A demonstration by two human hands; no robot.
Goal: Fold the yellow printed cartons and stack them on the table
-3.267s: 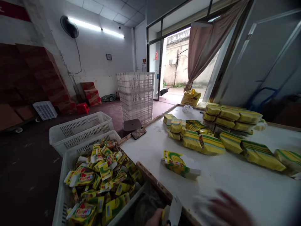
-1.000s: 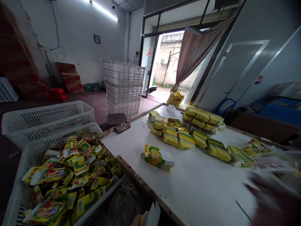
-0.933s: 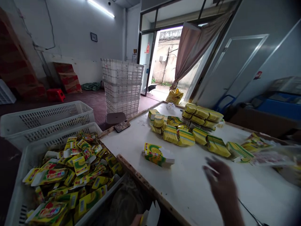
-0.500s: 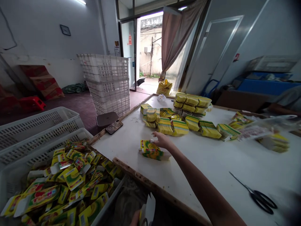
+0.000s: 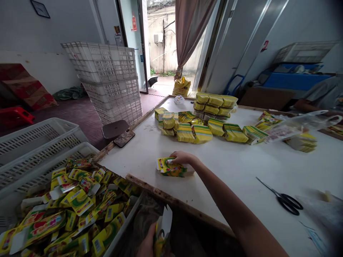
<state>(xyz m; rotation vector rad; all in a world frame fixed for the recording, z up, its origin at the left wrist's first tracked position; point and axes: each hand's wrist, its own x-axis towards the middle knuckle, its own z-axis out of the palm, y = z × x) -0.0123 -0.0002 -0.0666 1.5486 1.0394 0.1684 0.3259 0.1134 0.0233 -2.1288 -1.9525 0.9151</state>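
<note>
near the front edge of the white table (image 5: 241, 167), the right hand (image 5: 182, 157) lay over a small stack of flat cartons (image 5: 171, 168), fingers curled down around its far side in a grip. low at the frame's bottom, the left hand (image 5: 148, 246) was closed round one folded carton (image 5: 162, 232). many bundles (image 5: 203, 130) already sat in rows further back on the table. the white crate (image 5: 80, 152) at the left was heaped with loose cartons, by the look of it the larger share. black scissors (image 5: 284, 200) lay untouched to the right.
</note>
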